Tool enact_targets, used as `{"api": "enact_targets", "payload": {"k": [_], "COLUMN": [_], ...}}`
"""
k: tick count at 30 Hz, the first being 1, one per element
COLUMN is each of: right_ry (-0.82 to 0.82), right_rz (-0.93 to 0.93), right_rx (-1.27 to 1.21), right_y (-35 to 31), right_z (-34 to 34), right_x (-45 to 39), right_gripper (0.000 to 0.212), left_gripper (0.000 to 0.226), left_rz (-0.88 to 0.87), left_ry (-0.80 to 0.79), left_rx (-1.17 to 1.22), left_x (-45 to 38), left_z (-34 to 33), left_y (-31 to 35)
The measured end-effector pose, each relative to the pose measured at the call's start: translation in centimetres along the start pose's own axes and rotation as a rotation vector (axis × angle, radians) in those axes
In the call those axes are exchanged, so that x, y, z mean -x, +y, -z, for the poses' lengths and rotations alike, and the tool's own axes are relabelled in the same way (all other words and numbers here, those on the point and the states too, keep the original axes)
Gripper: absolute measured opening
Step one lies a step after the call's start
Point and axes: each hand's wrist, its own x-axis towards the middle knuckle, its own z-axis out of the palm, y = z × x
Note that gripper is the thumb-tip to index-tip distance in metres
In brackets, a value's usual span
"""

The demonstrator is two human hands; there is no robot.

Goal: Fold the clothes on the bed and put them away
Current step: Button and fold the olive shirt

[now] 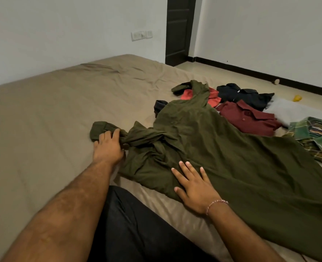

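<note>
The left hand (107, 144) grips the twisted sleeve of the wrinkled olive-green shirt (222, 148) spread mid-frame on the tan bed (43, 120), while the right hand (192, 184) presses it flat, fingers straight.

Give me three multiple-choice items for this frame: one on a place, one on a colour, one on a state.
1. Where does the maroon shirt lie?
A. On the bed, right of the green garment
B. On the floor
C. Over the door

2. What colour is the garment under both hands?
A. White
B. Olive green
C. Yellow

3. How is the right hand?
A. Clenched in the air
B. Flat, fingers spread
C. Pinching a sleeve

Key: 1 A, it lies on the bed beside the green garment. 2 B, the fabric is olive. 3 B, its palm rests flat; the left hand grips the bunched sleeve.
</note>
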Motion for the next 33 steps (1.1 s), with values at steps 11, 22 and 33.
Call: {"api": "enact_targets", "payload": {"k": [11, 22, 33], "right_ry": [-0.031, -0.013, 0.118], "right_rz": [-0.060, -0.150, -0.200], "right_rx": [-0.031, -0.354, -1.566], "right_y": [0.7, 0.2, 6.8], "right_z": [-2.2, 4.2, 3.9], "right_x": [-1.1, -3.3, 17.0], "right_gripper": [0.068, 0.079, 0.060], "left_gripper": [0.031, 0.031, 0.024], "left_rz": [0.108, 0.168, 0.276], "left_ry": [0.412, -0.238, -0.687], "left_rx": [0.451, 1.209, 1.739], "left_x": [-2.0, 9.6, 24.6], "left_z": [1.9, 16.4, 5.5], "left_y": [-1.2, 6.7, 25.2]}}
